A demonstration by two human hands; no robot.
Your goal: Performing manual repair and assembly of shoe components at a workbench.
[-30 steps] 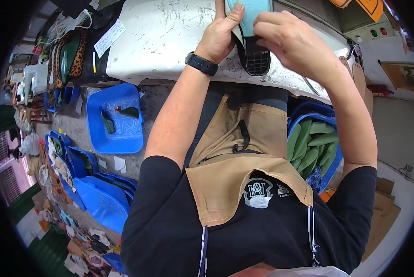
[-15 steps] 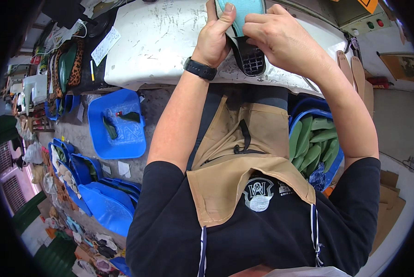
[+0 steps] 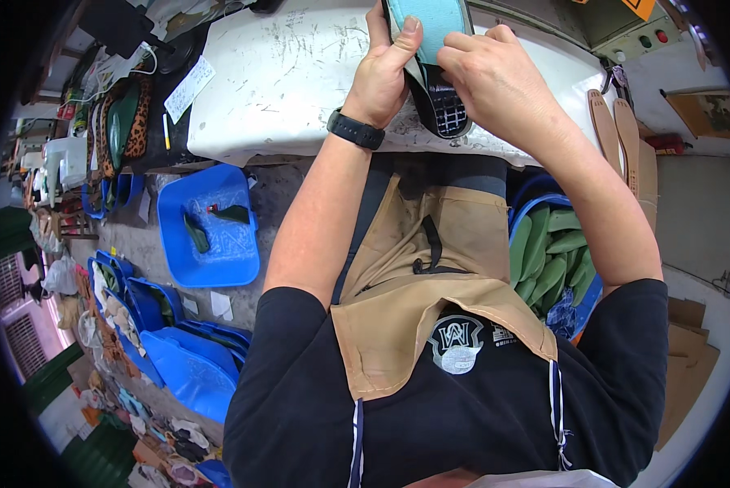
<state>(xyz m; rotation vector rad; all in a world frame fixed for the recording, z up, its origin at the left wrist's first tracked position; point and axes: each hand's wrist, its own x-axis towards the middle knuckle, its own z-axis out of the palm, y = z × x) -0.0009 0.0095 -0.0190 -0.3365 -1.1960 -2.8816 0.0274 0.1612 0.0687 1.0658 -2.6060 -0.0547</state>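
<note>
A black shoe sole (image 3: 448, 114) with a gridded hollow heel stands partly past the top edge of the view, above the worktable. A light blue insole-shaped layer (image 3: 430, 31) lies over its far part. My left hand (image 3: 383, 71), with a dark wristwatch on the arm, grips its left side, thumb across the pale edge. At the right edge, near the border between the blue layer and the black heel, the fingers of my right hand (image 3: 495, 77) are bent together in a pinch. What sits between those fingertips is hidden.
A white scuffed worktable (image 3: 275, 89) spans the front. On the floor to the left stand a blue bin (image 3: 206, 268) with two dark pieces inside and several stacked blue bins (image 3: 190, 370). Green sole-shaped pieces (image 3: 548, 252) fill a bin by my right side. Tan sole-shaped pieces (image 3: 605, 130) lean at the table's right end.
My right hand has shifted slightly right and down along the sole's edge. More of the gridded heel and blue layer shows. My left hand keeps its hold.
</note>
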